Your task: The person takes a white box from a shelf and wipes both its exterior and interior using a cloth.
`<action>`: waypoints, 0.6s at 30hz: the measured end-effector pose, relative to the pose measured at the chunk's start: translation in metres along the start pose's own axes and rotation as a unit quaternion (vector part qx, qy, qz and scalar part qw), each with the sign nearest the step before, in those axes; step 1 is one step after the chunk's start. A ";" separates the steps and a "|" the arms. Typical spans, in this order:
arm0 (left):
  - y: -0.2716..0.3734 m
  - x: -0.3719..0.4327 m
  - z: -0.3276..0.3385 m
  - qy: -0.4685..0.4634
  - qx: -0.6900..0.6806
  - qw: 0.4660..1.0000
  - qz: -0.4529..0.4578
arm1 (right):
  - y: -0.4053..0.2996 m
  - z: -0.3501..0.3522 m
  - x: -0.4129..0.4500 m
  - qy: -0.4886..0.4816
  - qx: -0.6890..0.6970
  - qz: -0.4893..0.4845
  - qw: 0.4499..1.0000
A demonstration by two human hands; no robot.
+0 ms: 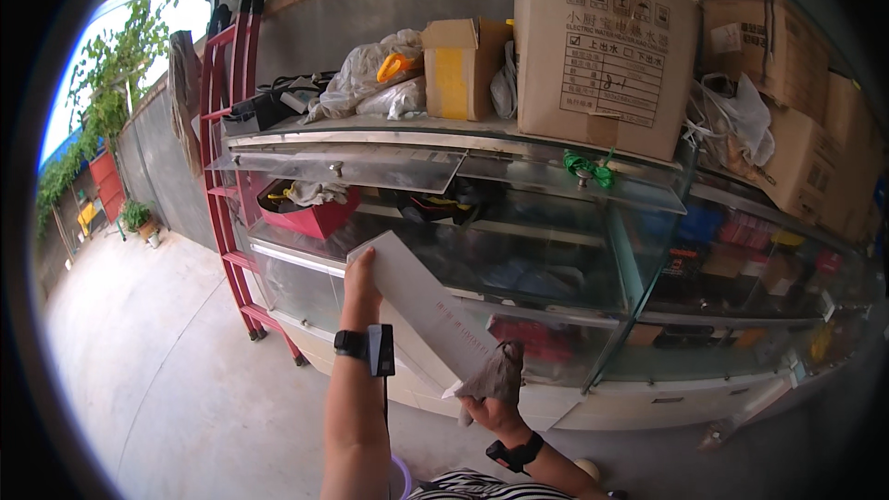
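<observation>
A long white cardboard box (430, 305) with red writing is held at a slant in front of a glass display cabinet. My left hand (362, 281) grips its upper left end. At the lower right end my right hand (493, 413) holds a grey cloth (494, 375) against the box. Both wrists carry black straps with devices. Behind the box, the cabinet's glass shelf (305, 239) bears a pink open box (312, 217) with pale cloth or gloves in it.
Raised glass doors (389, 165) jut from the cabinet, one with green cord (589, 168) on it. Cardboard boxes (604, 55) and plastic bags (378, 76) fill the top. A red ladder (233, 180) stands at the left. A purple rim (401, 476) shows below.
</observation>
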State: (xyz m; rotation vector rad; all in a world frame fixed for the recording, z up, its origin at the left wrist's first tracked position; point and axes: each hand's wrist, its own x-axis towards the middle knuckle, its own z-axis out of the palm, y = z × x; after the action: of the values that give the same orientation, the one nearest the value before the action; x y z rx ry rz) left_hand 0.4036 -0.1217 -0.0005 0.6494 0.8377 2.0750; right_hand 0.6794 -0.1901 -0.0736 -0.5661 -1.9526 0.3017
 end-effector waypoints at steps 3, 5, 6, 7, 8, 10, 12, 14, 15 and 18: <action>-0.015 0.003 0.024 -0.043 0.000 0.999 -0.008 | 0.020 -0.008 0.011 0.076 -0.030 -0.017 0.996; -0.021 0.002 0.044 -0.040 0.008 0.999 -0.015 | 0.036 -0.015 0.019 0.083 0.000 0.005 0.997; -0.022 0.003 0.051 -0.085 0.000 0.996 -0.026 | 0.036 -0.019 0.028 0.098 0.033 0.001 0.995; -0.024 0.003 0.058 -0.129 -0.008 0.991 -0.035 | 0.042 -0.017 0.024 0.097 0.032 0.000 0.995; -0.026 0.002 0.064 -0.174 -0.016 0.984 -0.045 | 0.054 -0.013 0.016 0.105 0.116 0.055 0.986; -0.029 -0.011 0.088 -0.196 0.025 0.978 -0.062 | 0.053 -0.010 0.016 0.214 0.310 0.235 0.896; -0.032 -0.017 0.088 -0.191 0.052 0.978 -0.068 | 0.066 -0.005 0.014 0.216 0.360 0.324 0.848; -0.035 -0.025 0.079 -0.149 0.189 0.970 -0.042 | 0.076 -0.003 0.009 0.242 0.410 0.423 0.771; -0.029 -0.031 0.065 -0.178 0.193 0.965 -0.013 | 0.080 -0.002 0.006 0.242 0.411 0.423 0.770; -0.030 -0.051 0.013 -0.085 0.213 0.971 0.074 | 0.112 0.003 -0.019 0.252 0.425 0.452 0.742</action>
State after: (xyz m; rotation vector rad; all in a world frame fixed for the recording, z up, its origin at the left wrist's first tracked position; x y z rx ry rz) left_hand 0.4548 -0.1447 -0.0225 1.1345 1.1759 1.9441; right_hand 0.7118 -0.1039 -0.1402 -0.8106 -0.7168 1.4031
